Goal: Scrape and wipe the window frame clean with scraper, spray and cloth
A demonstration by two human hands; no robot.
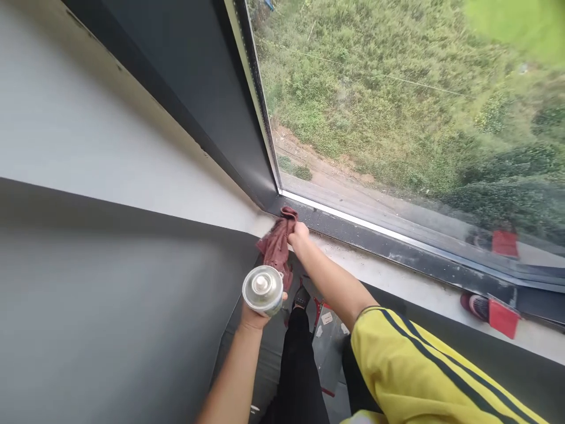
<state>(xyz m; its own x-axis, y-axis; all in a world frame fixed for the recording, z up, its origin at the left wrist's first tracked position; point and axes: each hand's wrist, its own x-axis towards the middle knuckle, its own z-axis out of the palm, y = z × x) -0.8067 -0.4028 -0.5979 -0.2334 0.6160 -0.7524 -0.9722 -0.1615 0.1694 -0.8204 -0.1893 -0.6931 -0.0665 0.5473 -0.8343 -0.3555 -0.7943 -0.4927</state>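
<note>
My left hand [256, 317] is wrapped round a spray can [263, 290], whose silver top and white nozzle face up at me. Bunched in my right hand [299, 233] is a dark red cloth [277, 246], hanging down beside the lower left corner of the window. The cloth's upper end is at the dark window frame [344, 228], though I cannot tell whether it touches. Part of the cloth hangs behind the can. Most of my left fingers are hidden by the can.
On the white sill [397, 277], at the right, lie a dark rounded object [477, 306] and a red flat piece [504, 318]. A grey wall [110, 306] stands close on the left. Below are my legs and a clear-looking panel with red edges [329, 353].
</note>
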